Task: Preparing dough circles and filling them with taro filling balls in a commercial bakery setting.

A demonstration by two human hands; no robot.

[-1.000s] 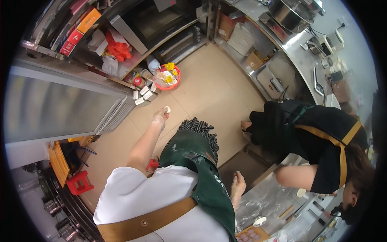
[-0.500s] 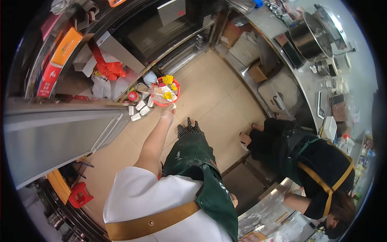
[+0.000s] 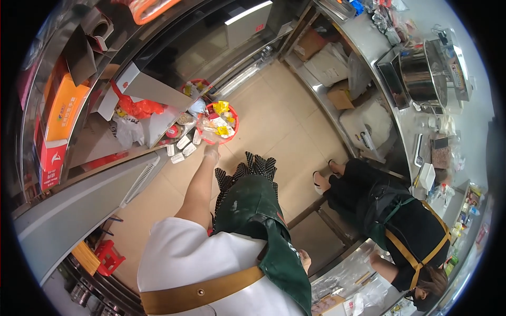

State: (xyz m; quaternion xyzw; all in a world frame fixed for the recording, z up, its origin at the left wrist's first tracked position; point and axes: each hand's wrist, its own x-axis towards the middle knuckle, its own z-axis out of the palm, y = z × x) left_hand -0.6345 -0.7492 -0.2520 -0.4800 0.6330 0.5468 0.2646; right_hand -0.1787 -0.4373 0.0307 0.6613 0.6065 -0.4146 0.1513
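A red round bin (image 3: 236, 125) stands on the floor, heaped with crumpled clear plastic and white and yellow wrappers. My left hand (image 3: 212, 152), which seems to wear a thin clear glove, reaches down to the near side of its rim. Its fingers blend into the plastic there, so I cannot make out whether they grip anything. My right hand (image 3: 304, 260) shows only in part, beside the green apron (image 3: 250, 203) at my right side, its fingers mostly hidden. Several small white packs (image 3: 183, 142) lie on the floor left of the bin.
At the left, a shelf holds an orange box (image 3: 64, 108) and a red bag (image 3: 139, 107). A co-worker (image 3: 406, 221) in black leans over the counter on the right. A large steel pot (image 3: 421, 73) stands on the far-right counter. A red stool (image 3: 109, 258) is at lower left.
My left hand has drawn back slightly to the left and nearer me along the bin's rim. The whole view has shifted with my head. The co-worker's arm has moved a little.
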